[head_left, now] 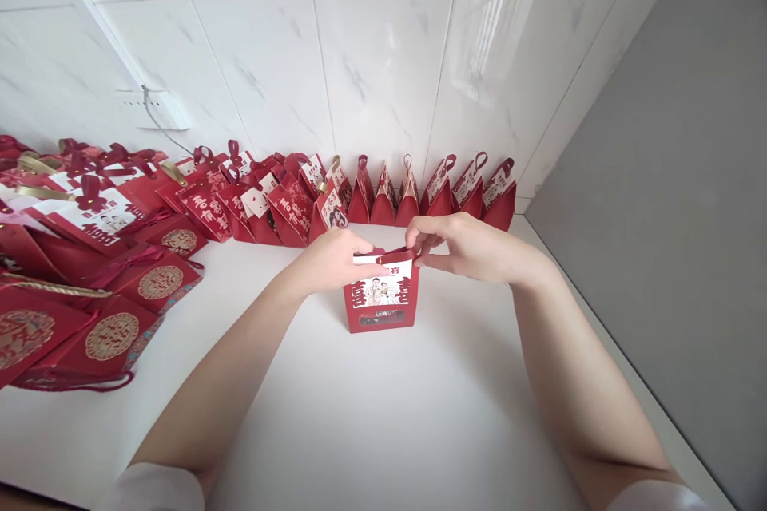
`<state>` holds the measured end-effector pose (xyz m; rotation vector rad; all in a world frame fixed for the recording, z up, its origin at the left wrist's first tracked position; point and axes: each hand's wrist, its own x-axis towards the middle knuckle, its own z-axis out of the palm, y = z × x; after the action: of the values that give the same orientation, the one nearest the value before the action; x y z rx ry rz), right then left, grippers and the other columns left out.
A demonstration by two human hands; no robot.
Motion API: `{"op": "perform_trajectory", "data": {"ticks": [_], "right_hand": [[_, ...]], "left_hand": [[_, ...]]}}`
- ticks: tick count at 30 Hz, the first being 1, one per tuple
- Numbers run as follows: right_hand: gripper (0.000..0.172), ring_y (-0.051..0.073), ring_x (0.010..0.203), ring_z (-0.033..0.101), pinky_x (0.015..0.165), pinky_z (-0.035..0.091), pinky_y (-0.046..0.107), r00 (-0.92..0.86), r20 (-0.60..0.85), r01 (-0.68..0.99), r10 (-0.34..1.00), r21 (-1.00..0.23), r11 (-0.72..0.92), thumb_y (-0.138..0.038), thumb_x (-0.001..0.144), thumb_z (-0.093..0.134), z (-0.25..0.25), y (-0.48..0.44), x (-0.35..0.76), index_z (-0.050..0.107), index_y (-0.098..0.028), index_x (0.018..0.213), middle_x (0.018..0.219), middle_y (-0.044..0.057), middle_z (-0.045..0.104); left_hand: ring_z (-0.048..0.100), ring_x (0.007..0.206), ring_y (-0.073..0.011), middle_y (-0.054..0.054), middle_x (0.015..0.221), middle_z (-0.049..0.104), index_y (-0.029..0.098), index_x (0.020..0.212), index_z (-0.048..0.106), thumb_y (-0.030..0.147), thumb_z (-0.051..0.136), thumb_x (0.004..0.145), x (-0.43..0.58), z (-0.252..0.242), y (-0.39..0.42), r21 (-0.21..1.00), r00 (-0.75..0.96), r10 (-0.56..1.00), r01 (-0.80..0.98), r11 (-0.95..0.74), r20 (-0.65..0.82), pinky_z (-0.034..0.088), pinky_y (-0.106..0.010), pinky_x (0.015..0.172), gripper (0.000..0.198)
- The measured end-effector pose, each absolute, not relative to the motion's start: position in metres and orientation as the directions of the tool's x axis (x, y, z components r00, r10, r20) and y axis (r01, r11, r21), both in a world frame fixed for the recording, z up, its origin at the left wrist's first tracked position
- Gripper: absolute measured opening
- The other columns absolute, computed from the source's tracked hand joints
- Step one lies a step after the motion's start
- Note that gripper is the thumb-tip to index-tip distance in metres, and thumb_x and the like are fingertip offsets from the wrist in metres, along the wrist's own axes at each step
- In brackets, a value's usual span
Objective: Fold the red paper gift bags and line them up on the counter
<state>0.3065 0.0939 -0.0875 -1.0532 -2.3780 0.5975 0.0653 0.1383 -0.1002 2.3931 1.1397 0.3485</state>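
Note:
A red gift box [381,314] with a white panel, a cartoon couple and a small window stands upright on the white table [383,415]. My left hand [334,261] is closed on its upper left edge, the thumb across the top of the front panel. At the upper right corner, my right hand [459,246] pinches the top edge between thumb and curled fingers. A dark red ribbon shows between the hands at the top; part of it is hidden by my fingers.
A row of red boxes [353,207] with ribbon loops lines the tiled wall [383,56]. More red boxes with round gold emblems [112,335] are piled at the left. A socket with a cable [161,110] is on the wall; a grey panel [671,200] stands at the right.

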Motion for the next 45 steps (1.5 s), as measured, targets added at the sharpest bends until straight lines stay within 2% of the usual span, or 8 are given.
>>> {"op": "perform_trajectory", "data": {"ticks": [3, 12, 19, 23, 30, 35, 39, 45], "right_hand": [[0.012, 0.018, 0.087, 0.066, 0.072, 0.050, 0.029, -0.587, 0.267, 0.557, 0.764, -0.551, 0.621, -0.014, 0.084, 0.056, -0.087, 0.093, 0.305, 0.056, -0.024, 0.092, 0.093, 0.001, 0.069], [0.007, 0.017, 0.083, 0.065, 0.071, 0.049, 0.028, -0.397, 0.524, 0.452, 0.753, -0.603, 0.657, -0.018, 0.089, 0.052, -0.097, 0.098, 0.278, 0.055, -0.021, 0.094, 0.091, 0.003, 0.068], [0.021, 0.014, 0.078, 0.063, 0.057, 0.043, 0.023, -0.459, 0.429, 0.497, 0.778, -0.602, 0.626, -0.011, 0.086, 0.045, -0.097, 0.097, 0.276, 0.061, -0.021, 0.096, 0.091, 0.001, 0.069], [0.019, 0.016, 0.086, 0.063, 0.072, 0.046, 0.027, -0.520, 0.440, 0.482, 0.732, -0.555, 0.677, -0.013, 0.086, 0.051, -0.096, 0.098, 0.277, 0.066, -0.021, 0.093, 0.094, 0.001, 0.070], [0.016, 0.017, 0.091, 0.064, 0.073, 0.047, 0.028, -0.534, 0.442, 0.453, 0.721, -0.570, 0.686, -0.015, 0.088, 0.050, -0.099, 0.099, 0.276, 0.063, -0.022, 0.096, 0.097, 0.003, 0.069], [0.014, 0.016, 0.078, 0.063, 0.059, 0.042, 0.025, -0.488, 0.357, 0.524, 0.797, -0.610, 0.595, -0.024, 0.083, 0.060, -0.102, 0.100, 0.275, 0.054, -0.022, 0.095, 0.094, 0.001, 0.067], [0.007, 0.014, 0.068, 0.057, 0.056, 0.037, 0.024, -0.478, 0.347, 0.598, 0.807, -0.544, 0.588, -0.024, 0.082, 0.060, -0.107, 0.104, 0.270, 0.054, -0.021, 0.086, 0.085, 0.001, 0.065], [0.007, 0.013, 0.065, 0.054, 0.055, 0.033, 0.025, -0.486, 0.377, 0.586, 0.788, -0.529, 0.614, -0.016, 0.083, 0.052, -0.111, 0.105, 0.265, 0.052, -0.019, 0.077, 0.077, 0.001, 0.063]], "left_hand": [[0.028, 0.049, -0.0077, 0.003, 0.053, 0.032, 0.017, 0.054, 0.029, 0.058, 0.061, 0.075, 0.066, -0.100, 0.138, 0.522, 0.608, 0.794, 0.676, -0.520, 0.005, 0.016, -0.026, 0.045, 0.056], [0.052, 0.055, -0.0141, -0.002, 0.063, 0.059, 0.016, 0.064, 0.057, 0.056, 0.065, 0.070, 0.067, -0.104, 0.139, 0.501, 0.578, 0.813, 0.726, -0.471, -0.074, 0.028, -0.025, 0.046, 0.041], [0.065, 0.077, -0.0180, -0.002, 0.087, 0.071, 0.019, 0.091, 0.070, 0.045, 0.065, 0.076, 0.060, -0.091, 0.134, 0.645, 0.646, 0.763, 0.593, -0.482, -0.025, 0.045, -0.024, 0.061, 0.030], [0.066, 0.085, -0.0187, -0.004, 0.091, 0.072, 0.017, 0.092, 0.070, 0.038, 0.066, 0.077, 0.056, -0.085, 0.133, 0.710, 0.663, 0.748, 0.512, -0.484, 0.031, 0.049, -0.024, 0.069, 0.027], [0.064, 0.075, -0.0163, -0.003, 0.080, 0.071, 0.016, 0.083, 0.070, 0.039, 0.065, 0.078, 0.054, -0.084, 0.134, 0.637, 0.648, 0.761, 0.571, -0.518, 0.038, 0.045, -0.023, 0.061, 0.024], [0.062, 0.071, -0.0141, -0.002, 0.078, 0.070, 0.017, 0.079, 0.070, 0.036, 0.060, 0.081, 0.055, -0.083, 0.133, 0.620, 0.636, 0.769, 0.578, -0.530, 0.065, 0.043, -0.022, 0.060, 0.021], [0.060, 0.067, -0.0128, -0.001, 0.075, 0.069, 0.017, 0.076, 0.069, 0.033, 0.059, 0.081, 0.057, -0.084, 0.133, 0.590, 0.650, 0.753, 0.568, -0.574, 0.107, 0.041, -0.022, 0.059, 0.019], [0.044, 0.054, -0.0105, 0.001, 0.060, 0.057, 0.016, 0.079, 0.069, 0.032, 0.055, 0.083, 0.059, -0.086, 0.131, 0.439, 0.661, 0.733, 0.618, -0.653, 0.160, 0.029, -0.024, 0.052, 0.022]]}}
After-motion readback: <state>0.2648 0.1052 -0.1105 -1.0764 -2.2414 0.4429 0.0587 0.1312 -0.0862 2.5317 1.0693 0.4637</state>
